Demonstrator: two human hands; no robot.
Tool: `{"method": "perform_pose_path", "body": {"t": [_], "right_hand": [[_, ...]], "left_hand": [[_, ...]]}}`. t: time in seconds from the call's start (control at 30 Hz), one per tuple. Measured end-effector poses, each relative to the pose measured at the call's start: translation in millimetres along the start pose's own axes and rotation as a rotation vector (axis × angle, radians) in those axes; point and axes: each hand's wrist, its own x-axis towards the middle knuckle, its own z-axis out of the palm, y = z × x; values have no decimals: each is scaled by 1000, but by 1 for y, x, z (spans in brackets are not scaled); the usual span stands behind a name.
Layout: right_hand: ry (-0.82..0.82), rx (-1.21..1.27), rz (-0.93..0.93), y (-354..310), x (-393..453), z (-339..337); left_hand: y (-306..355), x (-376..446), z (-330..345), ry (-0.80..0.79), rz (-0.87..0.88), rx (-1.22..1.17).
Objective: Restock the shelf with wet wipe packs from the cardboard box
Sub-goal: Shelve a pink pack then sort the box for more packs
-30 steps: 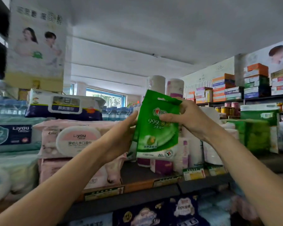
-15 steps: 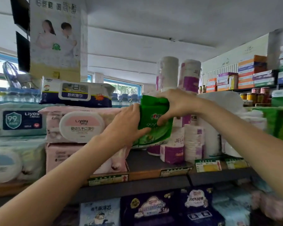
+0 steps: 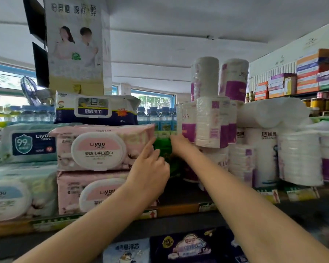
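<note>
Shelf [image 3: 179,209]: pink wipe packs [image 3: 95,190], green pack [image 3: 162,149], tissue rolls [image 3: 262,158].

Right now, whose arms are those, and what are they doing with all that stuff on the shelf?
Those arms belong to a person with a camera worn on the head, so you see what they see, looking forward and down. There is no machine here. They are filling a shop shelf. The left hand and right hand reach to a green pack of wet wipes, tucked in the gap between the pink wipe packs and the stacked paper rolls. The fingers of the left hand point toward it. Whether either hand really grips the pack is hidden from this view.
</note>
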Motion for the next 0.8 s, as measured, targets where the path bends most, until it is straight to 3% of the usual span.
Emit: {"method": "perform_pose_path", "body": {"t": [0.1, 0.17, 0.33, 0.63, 0.8], "right_hand": [[218, -59, -64, -1, -7, 13], [266, -79, -98, 0, -13, 19], [118, -133, -142, 4, -27, 17], [120, -75, -170, -3, -149, -41], [118, -195, 105, 27, -271, -55]], "left_hand": [[-5, -2, 8, 58, -7, -73], [-4, 0, 8, 63, 9, -55], [-4, 4, 4, 22, 26, -40], [8, -25, -20, 157, 77, -309], [60, -59, -41, 278, 291, -488]]}}
